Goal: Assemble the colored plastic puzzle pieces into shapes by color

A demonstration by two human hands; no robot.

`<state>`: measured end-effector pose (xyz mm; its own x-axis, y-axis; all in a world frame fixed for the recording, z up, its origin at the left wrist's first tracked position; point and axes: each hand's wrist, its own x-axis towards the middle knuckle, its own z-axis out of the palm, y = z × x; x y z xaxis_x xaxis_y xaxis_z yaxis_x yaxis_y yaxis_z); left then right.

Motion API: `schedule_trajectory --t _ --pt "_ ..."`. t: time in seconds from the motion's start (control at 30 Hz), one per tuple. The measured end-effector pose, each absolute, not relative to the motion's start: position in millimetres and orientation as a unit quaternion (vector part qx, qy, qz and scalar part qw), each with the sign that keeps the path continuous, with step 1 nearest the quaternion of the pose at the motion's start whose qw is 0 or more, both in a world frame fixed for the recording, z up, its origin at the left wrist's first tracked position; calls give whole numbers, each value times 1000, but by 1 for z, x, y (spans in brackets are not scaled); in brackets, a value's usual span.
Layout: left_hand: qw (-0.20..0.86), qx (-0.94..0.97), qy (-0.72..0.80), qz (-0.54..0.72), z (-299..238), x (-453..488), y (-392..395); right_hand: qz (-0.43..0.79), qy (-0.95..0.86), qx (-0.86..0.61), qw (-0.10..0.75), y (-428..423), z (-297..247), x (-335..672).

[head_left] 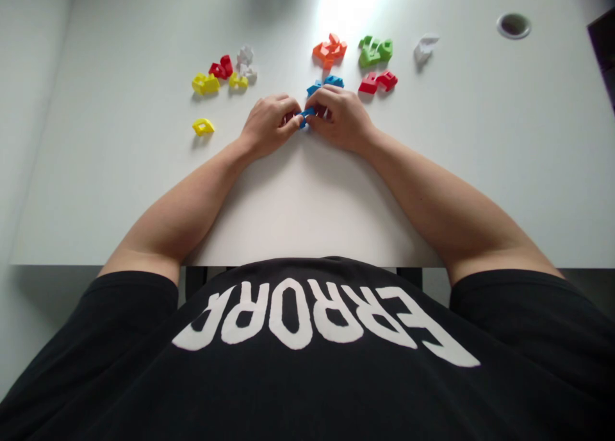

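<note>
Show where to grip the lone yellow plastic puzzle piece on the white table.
Pinch the yellow plastic puzzle piece by its outer edges from above, coming across from the left hand: it lies apart from the other pieces, and its angular frame around an open centre leaves edges free.

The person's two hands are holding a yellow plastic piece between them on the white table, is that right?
Not quite: the piece is blue, not yellow, as the head view shows. The left hand and right hand are holding a blue plastic piece between them on the white table.
</note>
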<state>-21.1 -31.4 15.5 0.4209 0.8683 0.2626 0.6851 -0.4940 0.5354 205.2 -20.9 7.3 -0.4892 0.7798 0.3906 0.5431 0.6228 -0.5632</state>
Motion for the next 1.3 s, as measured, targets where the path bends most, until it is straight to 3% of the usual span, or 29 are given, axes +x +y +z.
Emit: schedule_trajectory --t 1.3 --pt "177 826 471 256 15 -21 -31 186 -840 -399 317 -23 9 204"
